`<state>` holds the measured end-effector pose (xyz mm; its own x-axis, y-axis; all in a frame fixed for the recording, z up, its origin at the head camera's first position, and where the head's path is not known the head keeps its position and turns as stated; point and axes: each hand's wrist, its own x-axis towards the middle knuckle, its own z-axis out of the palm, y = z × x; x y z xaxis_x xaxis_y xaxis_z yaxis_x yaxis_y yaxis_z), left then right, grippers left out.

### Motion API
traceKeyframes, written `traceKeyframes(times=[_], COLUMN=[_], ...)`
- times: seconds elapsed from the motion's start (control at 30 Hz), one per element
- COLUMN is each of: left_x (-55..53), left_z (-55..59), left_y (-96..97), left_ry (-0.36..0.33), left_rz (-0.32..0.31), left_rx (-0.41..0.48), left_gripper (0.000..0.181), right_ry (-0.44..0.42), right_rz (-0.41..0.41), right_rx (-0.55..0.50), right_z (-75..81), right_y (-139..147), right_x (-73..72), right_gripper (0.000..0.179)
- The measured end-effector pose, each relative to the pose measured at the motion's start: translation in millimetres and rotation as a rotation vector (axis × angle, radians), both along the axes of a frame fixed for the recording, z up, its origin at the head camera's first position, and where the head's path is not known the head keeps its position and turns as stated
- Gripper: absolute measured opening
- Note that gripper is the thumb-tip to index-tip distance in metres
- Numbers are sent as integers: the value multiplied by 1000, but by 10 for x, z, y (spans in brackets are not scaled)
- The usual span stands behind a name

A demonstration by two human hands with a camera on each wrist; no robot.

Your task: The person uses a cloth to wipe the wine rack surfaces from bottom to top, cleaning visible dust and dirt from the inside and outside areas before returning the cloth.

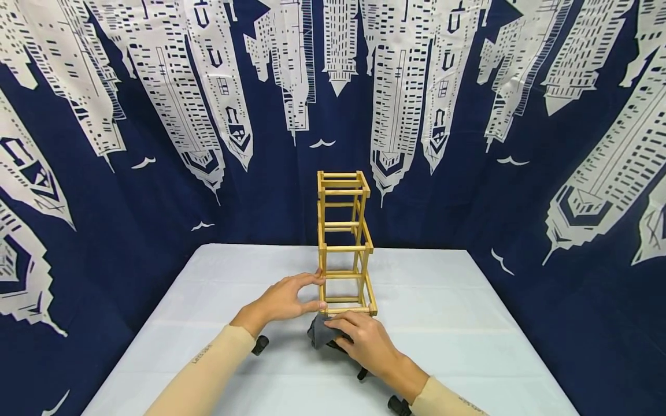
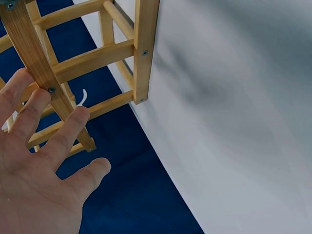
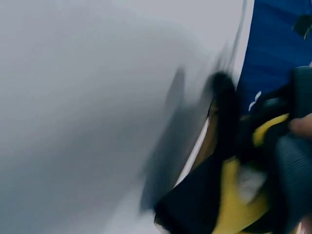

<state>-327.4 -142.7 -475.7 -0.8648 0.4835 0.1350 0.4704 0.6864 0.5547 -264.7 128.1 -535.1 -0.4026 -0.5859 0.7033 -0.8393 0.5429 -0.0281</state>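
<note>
A slim wooden rack (image 1: pixel 340 248) with a stepped frame of light bars stands near the back middle of the white table. My left hand (image 1: pixel 286 297) is at its lower left side, fingers spread. In the left wrist view its fingertips (image 2: pixel 80 114) lie against or just beside a wooden upright. In front of the rack, my right hand (image 1: pixel 364 338) pinches a dark grey item (image 1: pixel 319 332). The right wrist view shows black and yellow parts on this item (image 3: pixel 229 195), blurred; its kind is not clear.
The white tabletop (image 1: pixel 442 323) spreads around the rack and both hands. A navy cloth with white buildings (image 1: pixel 291 190) hangs behind and at the sides. Small black pieces show beside the left forearm (image 1: pixel 260 345) and right wrist.
</note>
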Motion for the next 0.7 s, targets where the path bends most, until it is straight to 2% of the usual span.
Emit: traceKeyframes(times=[0.17,0.27,0.4,0.6,0.7], left_x=[10,13,13,16,19], left_z=[0,18,32,27,28], left_y=[-16,-11,-8,-10,-12], left_ry=[2,5,3,-4,1], left_rz=[1,1,6,7,14], left_rx=[-10,-10,-11,-18,-24], left_gripper=[69,70,69,69,69], right_ry=[-271,-351,-296,-71,-10], right_rz=[-92,-99,-91,-55,-27], right_rx=[139,155,111,-47,-117], right_z=[-77,-81,-67,-8,29], right_y=[-89,-98,-83,-27,-1], right_x=[15,-10,-19,-7,-10], right_gripper=[36,33,35,50,55])
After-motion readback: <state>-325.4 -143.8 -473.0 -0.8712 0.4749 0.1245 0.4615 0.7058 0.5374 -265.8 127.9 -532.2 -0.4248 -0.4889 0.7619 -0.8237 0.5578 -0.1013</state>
